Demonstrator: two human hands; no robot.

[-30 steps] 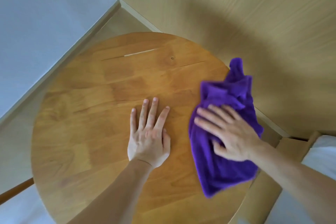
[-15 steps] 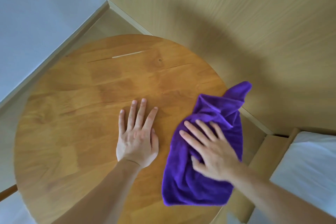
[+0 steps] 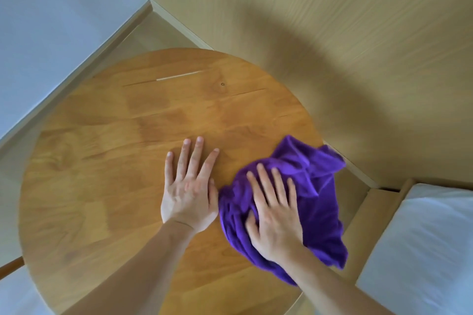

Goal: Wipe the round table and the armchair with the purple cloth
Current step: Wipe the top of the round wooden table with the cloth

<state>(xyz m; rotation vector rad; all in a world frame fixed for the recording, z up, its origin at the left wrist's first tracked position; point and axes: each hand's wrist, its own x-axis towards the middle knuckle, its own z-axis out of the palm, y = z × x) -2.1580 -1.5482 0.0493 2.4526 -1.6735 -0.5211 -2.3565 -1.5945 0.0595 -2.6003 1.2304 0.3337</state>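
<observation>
The round wooden table (image 3: pixel 102 166) fills the middle of the head view. A crumpled purple cloth (image 3: pixel 320 199) lies on its right side, partly hanging past the rim. My right hand (image 3: pixel 273 215) presses flat on the cloth with straight fingers spread. Just left of it, my left hand (image 3: pixel 190 186) rests flat on the bare tabletop, its thumb edge touching the cloth. No armchair is in view.
A wood-panel wall (image 3: pixel 332 33) stands behind and right of the table, a pale wall (image 3: pixel 51 20) to the left. A white cushioned surface (image 3: pixel 422 250) with a wooden frame sits at the lower right, close to the table's edge.
My right hand has slid the cloth leftward across the table, from the right rim until it meets my left hand. The left hand stays planted on the wood.
</observation>
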